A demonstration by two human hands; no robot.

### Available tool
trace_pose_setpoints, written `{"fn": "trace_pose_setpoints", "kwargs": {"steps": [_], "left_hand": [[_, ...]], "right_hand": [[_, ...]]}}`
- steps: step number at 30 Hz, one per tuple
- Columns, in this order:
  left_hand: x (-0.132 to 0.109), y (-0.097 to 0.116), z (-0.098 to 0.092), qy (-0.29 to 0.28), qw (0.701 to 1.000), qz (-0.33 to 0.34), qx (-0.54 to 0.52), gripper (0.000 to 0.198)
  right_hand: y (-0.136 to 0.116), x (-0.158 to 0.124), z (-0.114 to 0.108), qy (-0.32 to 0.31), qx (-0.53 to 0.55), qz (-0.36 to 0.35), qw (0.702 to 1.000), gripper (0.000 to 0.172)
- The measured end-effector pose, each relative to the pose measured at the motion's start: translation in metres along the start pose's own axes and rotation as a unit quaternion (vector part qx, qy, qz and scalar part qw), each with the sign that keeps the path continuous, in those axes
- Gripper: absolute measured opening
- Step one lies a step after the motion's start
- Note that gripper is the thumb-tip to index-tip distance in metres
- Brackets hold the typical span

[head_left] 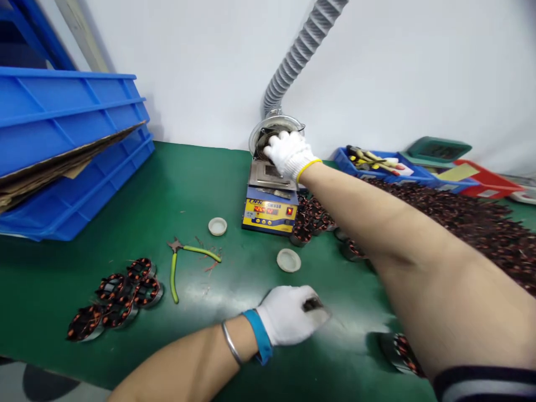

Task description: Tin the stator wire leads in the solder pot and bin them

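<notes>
My right hand (pixel 288 152), in a white knit glove with a yellow cuff, reaches over the back of a solder pot (pixel 270 207) with a lit red display. Its fingers curl down in front of a round metal fume hood (pixel 256 134); whatever they grip is hidden. Low in the middle, my left hand (pixel 288 315), also gloved, hovers near the table with fingers bent together. A dark patch shows at its fingertips, and blur keeps me from telling whether it is an object or a stain. Just above it lies a small white dish (pixel 288 260).
Wound stator coils (pixel 119 301) cluster at left beside green-handled cutters (pixel 176 245) and wire scraps. A second dish (pixel 217 226) lies farther back. Blue crates (pixel 75 106) rise at left. Right are a lone stator (pixel 400 353), a dark parts heap (pixel 460 223) and a tool bin (pixel 343 162).
</notes>
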State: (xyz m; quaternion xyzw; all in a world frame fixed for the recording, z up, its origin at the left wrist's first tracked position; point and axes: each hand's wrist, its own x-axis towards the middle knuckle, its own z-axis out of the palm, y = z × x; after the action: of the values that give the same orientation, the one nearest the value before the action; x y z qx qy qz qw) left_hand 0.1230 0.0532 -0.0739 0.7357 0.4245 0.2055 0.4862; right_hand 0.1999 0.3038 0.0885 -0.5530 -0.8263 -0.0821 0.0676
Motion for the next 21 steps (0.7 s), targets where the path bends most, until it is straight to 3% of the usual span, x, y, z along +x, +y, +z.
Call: {"fn": "trace_pose_setpoints", "kwargs": {"steps": [7,12,15,18,21], "left_hand": [[-0.001,0.000,0.001,0.001,1.000,-0.003,-0.005,0.031],[0.000,0.000,0.000,-0.008,1.000,-0.001,0.009,0.029],[0.000,0.001,-0.001,-0.006,1.000,0.002,0.010,0.030],[0.000,0.000,-0.001,0.003,1.000,0.000,0.003,0.029],[-0.001,0.000,-0.003,0.016,1.000,0.007,-0.012,0.027]], "right_hand": [[0.017,0.018,-0.021,-0.014,-0.004,0.153,0.988,0.056],[0.003,0.017,-0.006,-0.012,0.041,0.169,0.985,0.053],[-0.002,0.013,-0.008,0.002,0.070,0.180,0.981,0.050],[0.005,-0.003,-0.025,0.028,0.099,0.203,0.974,0.049],[0.021,-0.046,-0.039,0.061,0.191,0.205,0.958,0.053]]}}
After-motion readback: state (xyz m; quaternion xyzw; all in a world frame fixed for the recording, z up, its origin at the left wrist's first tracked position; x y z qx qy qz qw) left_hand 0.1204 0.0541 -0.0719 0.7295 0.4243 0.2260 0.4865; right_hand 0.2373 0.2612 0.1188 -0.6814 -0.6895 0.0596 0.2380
